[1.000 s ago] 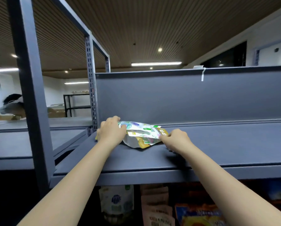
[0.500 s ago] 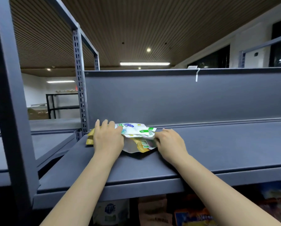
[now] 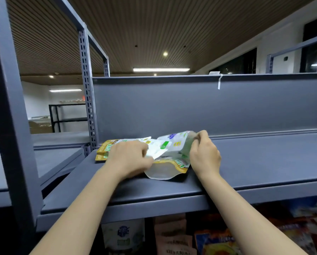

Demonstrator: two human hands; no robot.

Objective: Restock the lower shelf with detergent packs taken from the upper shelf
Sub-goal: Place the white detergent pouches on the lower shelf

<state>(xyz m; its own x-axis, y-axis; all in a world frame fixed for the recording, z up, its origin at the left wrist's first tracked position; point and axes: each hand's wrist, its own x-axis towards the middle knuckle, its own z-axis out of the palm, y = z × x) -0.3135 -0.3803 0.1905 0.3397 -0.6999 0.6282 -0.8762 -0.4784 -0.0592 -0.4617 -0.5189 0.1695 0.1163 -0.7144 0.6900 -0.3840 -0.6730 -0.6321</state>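
Detergent packs [image 3: 165, 155] lie in a loose pile on the grey upper shelf [image 3: 255, 162] in our head view, near its left end just in front of the back panel [image 3: 191, 107]. Our left hand [image 3: 130, 159] rests curled on the left side of the pile, fingers bent round the edge of a white pack, while our right hand [image 3: 204, 155] pinches the raised right end of the top pack. Below, on the lower shelf [image 3: 172, 236], more pouches [image 3: 123, 236] stand in shadow.

Glossy plastic detergent packs [image 3: 169, 153], matt metal shelf [image 3: 255, 162]
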